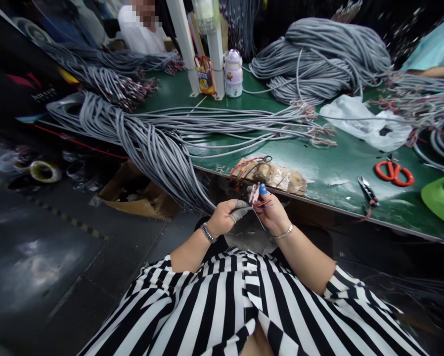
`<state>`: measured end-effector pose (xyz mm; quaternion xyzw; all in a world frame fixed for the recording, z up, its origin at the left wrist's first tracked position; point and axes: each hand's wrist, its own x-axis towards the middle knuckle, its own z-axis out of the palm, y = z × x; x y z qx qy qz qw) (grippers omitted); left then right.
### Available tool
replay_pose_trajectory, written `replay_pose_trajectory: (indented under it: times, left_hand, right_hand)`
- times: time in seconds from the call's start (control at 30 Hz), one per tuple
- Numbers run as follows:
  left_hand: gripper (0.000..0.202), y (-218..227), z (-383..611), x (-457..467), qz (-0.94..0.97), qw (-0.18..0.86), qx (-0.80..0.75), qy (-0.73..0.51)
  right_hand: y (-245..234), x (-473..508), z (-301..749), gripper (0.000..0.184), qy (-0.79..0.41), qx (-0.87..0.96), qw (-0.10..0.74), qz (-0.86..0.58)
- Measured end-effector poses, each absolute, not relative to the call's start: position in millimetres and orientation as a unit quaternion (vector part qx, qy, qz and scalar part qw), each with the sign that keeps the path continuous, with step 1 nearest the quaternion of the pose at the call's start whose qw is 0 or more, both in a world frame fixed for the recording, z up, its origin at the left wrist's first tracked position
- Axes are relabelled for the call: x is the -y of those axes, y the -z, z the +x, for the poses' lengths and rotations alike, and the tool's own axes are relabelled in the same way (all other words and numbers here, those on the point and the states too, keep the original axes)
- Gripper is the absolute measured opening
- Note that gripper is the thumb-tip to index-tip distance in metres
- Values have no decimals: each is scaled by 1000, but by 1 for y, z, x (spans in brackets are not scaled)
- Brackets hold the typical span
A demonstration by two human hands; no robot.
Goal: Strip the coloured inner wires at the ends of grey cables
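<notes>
My left hand (224, 217), with grey wraps on its thumb and finger, is closed around the end of a grey cable (244, 208). Thin coloured wires (262, 203) fan out from that cable end toward the right. My right hand (274, 215), its thumb tipped with a blue cover, pinches these wires. A small pinkish piece (254, 194) shows between the two hands; its kind is unclear. Just beyond my hands, a worn wooden block (281, 178) with red and black leads sits at the table's edge. A bundle of grey cables (151, 148) droops over the edge on my left.
On the green table (340, 163) lie orange-handled scissors (393, 173), wire cutters (368, 190), a plastic bag (368, 121) and a green basket (442, 200). A large cable coil (322, 59) and a bottle (233, 74) stand behind. A cardboard box (140, 198) is below left. Two people sit across.
</notes>
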<state>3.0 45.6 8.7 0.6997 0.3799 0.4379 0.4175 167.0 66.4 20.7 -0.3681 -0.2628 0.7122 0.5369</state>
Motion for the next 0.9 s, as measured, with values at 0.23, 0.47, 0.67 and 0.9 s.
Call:
replay_pose_trajectory:
  times: [0.23,0.47,0.67,0.9]
  left_hand:
    - [25,-12,-5,-36,720,404,-367,-428]
    - [18,-16,-26,-11,782,363,-301,-409]
    - [15,-17,-38,5,762,331,-332,-447]
    - [18,-15,-27,-11,716,367,-364,-469]
  right_hand:
    - [-10,-61,172,58,-760,212,506,-348]
    - [2,-55,188,56,-765,221,487,-359]
    - [-5,-52,192,54,-771,230,469,-364]
    - [-25,-59,185,56,-767,304,429,-367]
